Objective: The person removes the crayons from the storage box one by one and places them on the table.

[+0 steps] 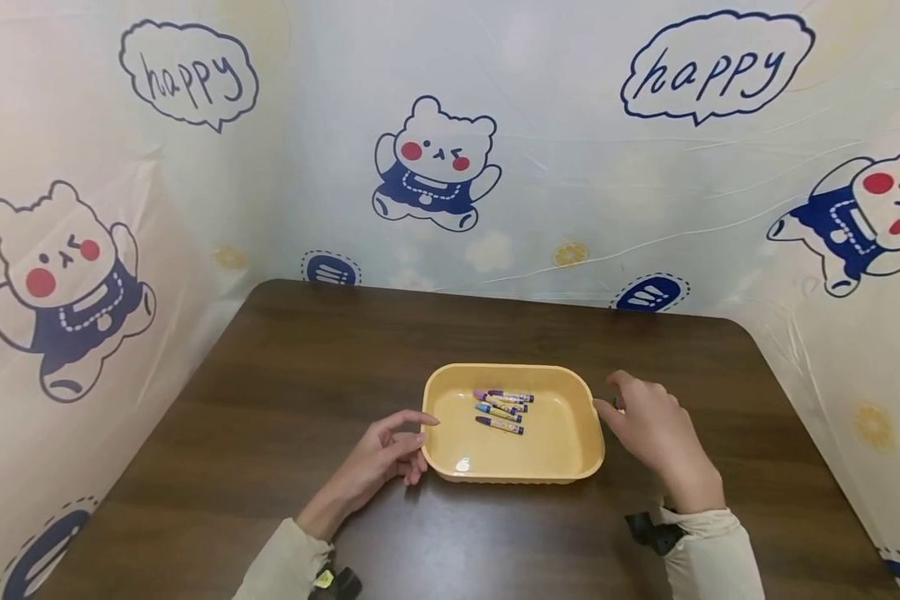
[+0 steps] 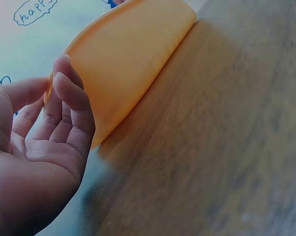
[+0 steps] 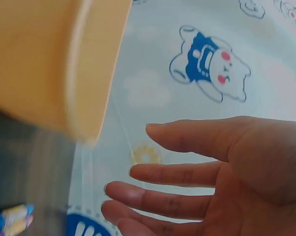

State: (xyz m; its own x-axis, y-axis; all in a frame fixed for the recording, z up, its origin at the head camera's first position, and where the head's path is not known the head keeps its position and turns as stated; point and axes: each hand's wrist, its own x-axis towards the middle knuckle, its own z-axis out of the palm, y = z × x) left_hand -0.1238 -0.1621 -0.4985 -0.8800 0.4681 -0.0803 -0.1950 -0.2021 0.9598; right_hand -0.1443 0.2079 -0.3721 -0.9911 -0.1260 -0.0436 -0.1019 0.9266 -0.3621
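Note:
A yellow plastic tray point(image 1: 525, 468) with rounded corners sits on the table. Inside it lie several crayons point(image 1: 501, 426) with patterned wrappers, bunched near the middle. My left hand point(image 1: 382, 458) pinches the tray's left rim between thumb and fingers; the left wrist view shows the hand point(image 2: 44, 142) at the tray's edge point(image 2: 123, 64). Beside the right end is my right hand point(image 1: 656, 425). In the right wrist view its fingers point(image 3: 158, 199) are extended and hold nothing, apart from the tray wall point(image 3: 35, 64). Small crayons point(image 3: 13, 220) lie on the table at that view's lower left, mostly hidden by the right hand in the head view.
The dark brown wooden table point(image 1: 330, 350) has rounded far corners. A pale curtain point(image 1: 555, 183) printed with bears and the word "happy" surrounds it on the back and both sides. A black strap device point(image 1: 654, 533) is on the right wrist.

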